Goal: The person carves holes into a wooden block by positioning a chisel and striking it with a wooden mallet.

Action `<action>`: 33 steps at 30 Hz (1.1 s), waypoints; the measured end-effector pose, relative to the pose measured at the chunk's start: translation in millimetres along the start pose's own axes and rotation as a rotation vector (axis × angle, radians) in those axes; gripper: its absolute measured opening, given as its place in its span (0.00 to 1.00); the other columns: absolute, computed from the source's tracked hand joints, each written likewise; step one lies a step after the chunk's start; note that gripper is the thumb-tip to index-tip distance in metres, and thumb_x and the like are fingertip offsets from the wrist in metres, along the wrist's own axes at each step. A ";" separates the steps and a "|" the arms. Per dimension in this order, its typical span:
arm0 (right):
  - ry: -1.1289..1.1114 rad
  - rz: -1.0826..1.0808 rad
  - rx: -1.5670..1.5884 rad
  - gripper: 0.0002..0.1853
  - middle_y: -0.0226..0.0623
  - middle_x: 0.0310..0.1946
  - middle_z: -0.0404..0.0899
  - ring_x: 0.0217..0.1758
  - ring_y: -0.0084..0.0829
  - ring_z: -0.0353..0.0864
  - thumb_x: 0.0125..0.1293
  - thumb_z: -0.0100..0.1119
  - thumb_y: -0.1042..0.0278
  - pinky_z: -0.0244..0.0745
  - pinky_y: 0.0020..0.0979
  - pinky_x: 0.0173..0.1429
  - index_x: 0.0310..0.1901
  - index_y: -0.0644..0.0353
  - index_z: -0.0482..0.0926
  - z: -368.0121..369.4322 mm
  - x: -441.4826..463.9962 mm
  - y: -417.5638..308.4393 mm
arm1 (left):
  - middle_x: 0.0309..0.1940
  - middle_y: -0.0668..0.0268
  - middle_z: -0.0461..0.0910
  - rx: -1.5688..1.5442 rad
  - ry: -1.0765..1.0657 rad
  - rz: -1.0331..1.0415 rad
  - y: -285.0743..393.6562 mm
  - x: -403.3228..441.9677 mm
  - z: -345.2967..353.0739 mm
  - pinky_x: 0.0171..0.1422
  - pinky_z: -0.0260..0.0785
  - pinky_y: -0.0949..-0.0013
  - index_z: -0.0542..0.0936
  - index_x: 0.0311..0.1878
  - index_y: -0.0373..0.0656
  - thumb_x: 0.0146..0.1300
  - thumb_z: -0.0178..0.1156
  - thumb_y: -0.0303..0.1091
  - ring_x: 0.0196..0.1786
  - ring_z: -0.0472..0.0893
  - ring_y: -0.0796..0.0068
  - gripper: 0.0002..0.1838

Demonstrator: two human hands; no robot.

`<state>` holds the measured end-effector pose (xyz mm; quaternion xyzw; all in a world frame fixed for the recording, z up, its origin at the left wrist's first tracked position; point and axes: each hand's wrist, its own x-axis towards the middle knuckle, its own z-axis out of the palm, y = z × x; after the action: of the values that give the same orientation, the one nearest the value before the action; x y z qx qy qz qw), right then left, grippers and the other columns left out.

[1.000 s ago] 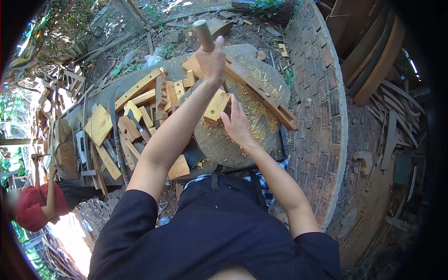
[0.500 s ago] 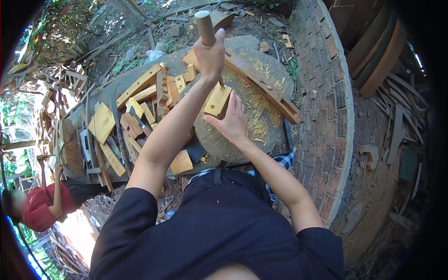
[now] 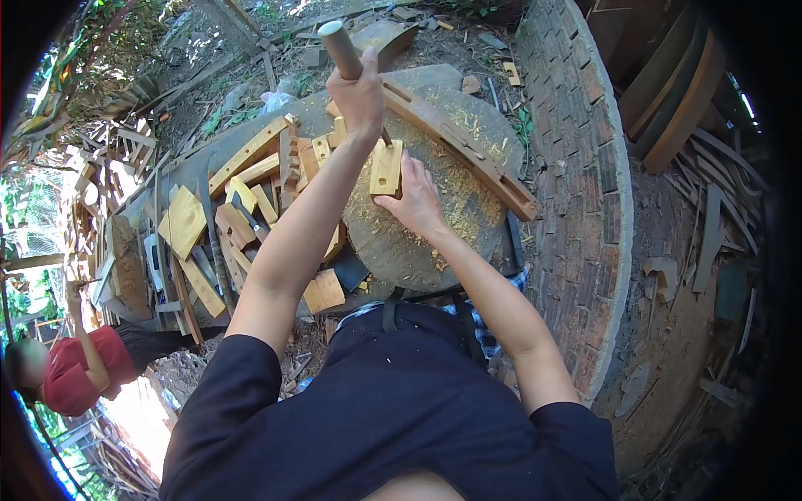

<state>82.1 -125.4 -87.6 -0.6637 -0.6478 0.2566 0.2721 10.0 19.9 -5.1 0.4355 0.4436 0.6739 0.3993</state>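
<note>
My left hand (image 3: 357, 98) is wrapped round a thick, round wooden tool handle (image 3: 340, 48), whose pale end sticks up above the fist. Below the fist a thin dark shaft (image 3: 386, 136) reaches down to the far end of a small yellow wooden block (image 3: 386, 171). The block has a round hole near its close end. Against its right side and near end, my right hand (image 3: 418, 200) holds it with fingers and thumb. Under it lies a round wooden work surface (image 3: 393, 250) strewn with shavings. A long slotted beam (image 3: 459, 146) lies diagonally beyond my right hand.
Cut wood pieces (image 3: 185, 224) are heaped on the left, with a knife-like tool (image 3: 251, 219) among them. A brick wall (image 3: 576, 192) runs along the right. A person in a red shirt (image 3: 79, 371) is at the far left. Curved boards (image 3: 685, 108) lean at the upper right.
The block has turned a little and points more straight away from me. My left hand and the tool handle have shifted left. The thumb of my right hand is now closer to the block's near end.
</note>
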 end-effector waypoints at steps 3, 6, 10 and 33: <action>-0.068 0.038 0.004 0.55 0.47 0.66 0.63 0.67 0.48 0.66 0.49 0.75 0.55 0.64 0.46 0.68 0.72 0.65 0.51 -3.6 1.1 0.8 | 0.20 0.75 0.71 0.011 -0.010 0.007 -2.0 -2.5 1.9 0.28 0.60 0.74 0.74 0.25 0.37 0.66 0.64 0.36 0.24 0.67 0.87 0.16; -0.035 -0.004 -0.001 0.55 0.46 0.64 0.64 0.66 0.47 0.66 0.49 0.75 0.54 0.65 0.47 0.67 0.72 0.65 0.52 0.8 1.6 1.3 | 0.18 0.75 0.71 0.046 -0.003 0.095 -3.6 0.2 2.7 0.23 0.58 0.76 0.74 0.24 0.40 0.65 0.64 0.37 0.20 0.67 0.87 0.16; -0.041 0.018 -0.030 0.54 0.46 0.63 0.66 0.65 0.47 0.67 0.49 0.75 0.53 0.65 0.47 0.66 0.72 0.65 0.52 -2.1 1.9 0.7 | 0.19 0.75 0.72 0.029 0.028 0.062 -6.6 2.4 7.5 0.25 0.59 0.76 0.75 0.26 0.40 0.65 0.65 0.37 0.22 0.67 0.87 0.15; -0.095 0.065 -0.071 0.54 0.46 0.64 0.65 0.68 0.46 0.65 0.51 0.73 0.49 0.62 0.50 0.68 0.73 0.64 0.53 -5.9 0.0 -3.2 | 0.20 0.75 0.72 0.013 -0.004 0.016 -4.5 1.4 0.8 0.30 0.61 0.74 0.73 0.25 0.37 0.65 0.64 0.38 0.26 0.67 0.86 0.17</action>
<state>83.9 -125.6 -81.1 -0.6808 -0.6466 0.2734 0.2089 11.0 22.6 -8.9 0.4430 0.4435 0.6733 0.3920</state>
